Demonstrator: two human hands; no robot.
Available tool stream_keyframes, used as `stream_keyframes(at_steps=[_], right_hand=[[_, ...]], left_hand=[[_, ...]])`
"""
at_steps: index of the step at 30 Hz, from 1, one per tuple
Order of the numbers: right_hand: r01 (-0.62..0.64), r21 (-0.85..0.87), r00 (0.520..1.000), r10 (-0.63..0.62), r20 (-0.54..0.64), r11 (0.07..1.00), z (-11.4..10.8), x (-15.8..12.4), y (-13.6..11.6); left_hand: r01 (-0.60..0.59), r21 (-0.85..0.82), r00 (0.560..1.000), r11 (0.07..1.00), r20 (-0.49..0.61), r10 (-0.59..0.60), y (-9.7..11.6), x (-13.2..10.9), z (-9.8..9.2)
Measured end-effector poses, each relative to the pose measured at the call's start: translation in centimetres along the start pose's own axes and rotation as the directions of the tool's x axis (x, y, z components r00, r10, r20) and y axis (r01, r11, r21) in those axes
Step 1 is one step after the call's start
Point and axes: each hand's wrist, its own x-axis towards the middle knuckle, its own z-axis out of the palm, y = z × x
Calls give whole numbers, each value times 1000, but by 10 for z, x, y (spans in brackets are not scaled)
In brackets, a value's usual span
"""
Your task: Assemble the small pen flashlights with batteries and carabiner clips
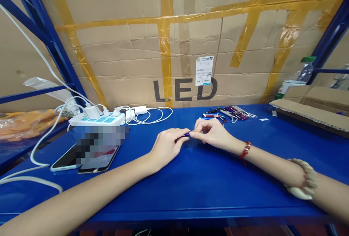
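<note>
My left hand (168, 147) holds a small purple metal tube (186, 134) between thumb and fingers, low over the blue table. At the tube's right end, my right hand (211, 132) pinches its tip with thumb and forefinger. Much of the tube is hidden inside the left hand. Just beyond the right hand lies a group of similar slim metal tubes (231, 113) in silver, purple, red and blue, several with small clips.
A white power strip (99, 119) with plugs and cables stands back left, near two phones (99, 159). A large cardboard box (131, 58) forms the back. On the right are an open carton (308, 114), a bottle (297, 78) and small white paper bits (264, 119).
</note>
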Motion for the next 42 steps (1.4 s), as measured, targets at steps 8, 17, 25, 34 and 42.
stream_keyframes(at_steps=[8, 17, 25, 34, 42], right_hand=[[-114, 12, 993, 113, 42, 993, 1, 1, 0], [-140, -52, 989, 142, 46, 989, 2, 0, 5], [-138, -72, 988, 143, 61, 988, 3, -2, 4], [-124, -86, 990, 129, 51, 989, 5, 0, 4], [-105, -133, 993, 111, 35, 985, 4, -1, 4]], left_hand=[[37, -19, 999, 999, 5, -37, 0, 1, 1], [102, -8, 991, 995, 91, -101, 6, 4, -4], [134, 27, 985, 991, 109, -136, 8, 4, -5], [132, 33, 989, 991, 67, -134, 9, 2, -5], [176, 59, 981, 983, 70, -180, 10, 3, -4]])
